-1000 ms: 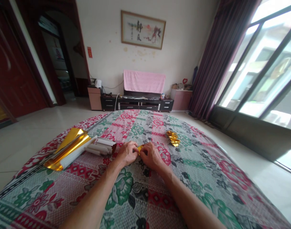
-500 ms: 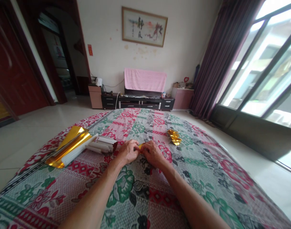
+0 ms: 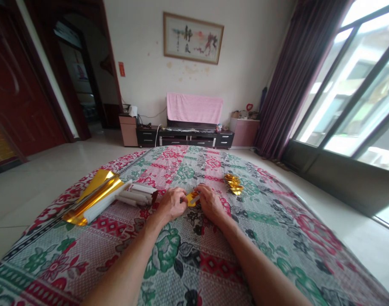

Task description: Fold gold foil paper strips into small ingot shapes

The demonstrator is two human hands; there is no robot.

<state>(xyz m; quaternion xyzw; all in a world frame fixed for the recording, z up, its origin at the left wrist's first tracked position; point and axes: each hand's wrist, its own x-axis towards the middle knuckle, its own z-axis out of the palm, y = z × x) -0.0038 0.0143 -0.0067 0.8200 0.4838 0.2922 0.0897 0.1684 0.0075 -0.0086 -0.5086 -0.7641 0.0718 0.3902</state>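
Note:
A small piece of gold foil paper (image 3: 192,199) lies between my hands on the flowered cloth (image 3: 168,250), with some white showing on it. My left hand (image 3: 173,204) is at its left side, fingers curled; whether they grip the foil cannot be made out. On the other side, my right hand (image 3: 210,204) has its fingers closed on the foil's right edge. Several folded gold foil pieces (image 3: 234,184) lie in a row to the right. Off to the left are a sheet of gold foil (image 3: 98,193) and several white paper rolls (image 3: 137,194).
Beyond the cloth-covered table stands a low black cabinet (image 3: 188,139) with a pink cloth (image 3: 194,109) above it. A purple curtain (image 3: 290,85) hangs at the right beside the window. A framed picture (image 3: 193,38) is on the wall.
My hands have moved slightly apart, and more of the gold foil piece now shows between them, with a white part visible. The view has shifted slightly.

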